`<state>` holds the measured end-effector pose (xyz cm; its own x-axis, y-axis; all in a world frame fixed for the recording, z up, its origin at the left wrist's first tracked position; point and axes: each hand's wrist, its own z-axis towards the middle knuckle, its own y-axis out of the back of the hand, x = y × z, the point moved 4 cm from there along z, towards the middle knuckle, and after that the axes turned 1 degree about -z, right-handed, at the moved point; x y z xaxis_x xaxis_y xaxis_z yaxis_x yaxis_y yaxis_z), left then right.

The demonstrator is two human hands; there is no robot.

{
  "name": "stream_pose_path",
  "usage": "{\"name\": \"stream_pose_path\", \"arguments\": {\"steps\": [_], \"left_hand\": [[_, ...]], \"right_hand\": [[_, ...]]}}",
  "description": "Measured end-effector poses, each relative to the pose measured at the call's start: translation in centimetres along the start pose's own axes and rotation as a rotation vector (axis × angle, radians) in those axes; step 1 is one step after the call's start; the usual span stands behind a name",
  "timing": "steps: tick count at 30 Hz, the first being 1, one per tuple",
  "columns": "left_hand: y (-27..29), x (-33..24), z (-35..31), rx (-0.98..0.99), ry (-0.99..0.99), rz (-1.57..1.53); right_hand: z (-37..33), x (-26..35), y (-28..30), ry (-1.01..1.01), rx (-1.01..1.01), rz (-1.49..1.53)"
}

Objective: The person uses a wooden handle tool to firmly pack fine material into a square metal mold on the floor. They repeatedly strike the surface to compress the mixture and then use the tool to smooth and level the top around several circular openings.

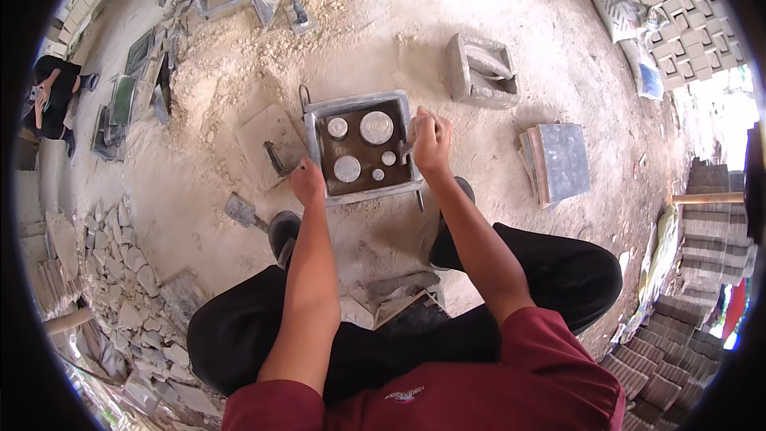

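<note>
Apparently closed, the right hand (431,144) sits at three o'clock on the grey square frame (313,140), its fingers curled over a short grey handle (406,149) that reaches the inner edge. The left hand (308,181) is bunched by the frame's wall at eight o'clock; whether it grips anything there, I cannot tell.

The frame lies flat on the dusty ground (399,56), between the person's feet and the open floor, with a dark bed inside. Round pale discs stand in it: the broadest (377,128) at one o'clock, others at ten, seven, four and five.

Judging by its thick walls, the frame should be heavy and stiff, best taken by two opposite sides, with both hands lifting level. Dust would make bare skin slide a little, and the discs look loose enough to shift if it tips; whether they are fixed doesn't show.

Farther out, a flat board (259,140) lies at nine o'clock and a spade-like tool (242,211) at eight. A hollow grey block (471,72) rests at two, stacked slabs (564,161) at three, and crumbly pale powder (215,72) spreads at ten.
</note>
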<state>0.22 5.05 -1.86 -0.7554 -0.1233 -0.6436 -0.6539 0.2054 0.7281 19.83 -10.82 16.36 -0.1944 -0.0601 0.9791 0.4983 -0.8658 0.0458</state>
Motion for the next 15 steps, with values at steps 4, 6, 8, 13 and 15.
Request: {"name": "stream_pose_path", "arguments": {"steps": [4, 6, 8, 13, 15], "left_hand": [[0.5, 0.5, -0.1, 0.007, 0.047, -0.061], [0.4, 0.2, -0.2, 0.021, 0.031, -0.046], [0.2, 0.1, -0.4, 0.031, 0.055, -0.046], [0.5, 1.3, 0.5, 0.018, 0.029, -0.06], [-0.1, 0.3, 0.1, 0.032, -0.009, -0.074]], "right_hand": [[1.1, 1.4, 0.7, -0.146, -0.027, 0.148], [-0.7, 1.2, 0.6, -0.149, -0.092, 0.149], [-1.7, 0.1, 0.7, 0.109, -0.065, -0.005], [-3.8, 1.0, 1.2, 0.0, -0.099, 0.263], [-3.9, 0.3, 1.1, -0.029, -0.087, 0.094]]}}
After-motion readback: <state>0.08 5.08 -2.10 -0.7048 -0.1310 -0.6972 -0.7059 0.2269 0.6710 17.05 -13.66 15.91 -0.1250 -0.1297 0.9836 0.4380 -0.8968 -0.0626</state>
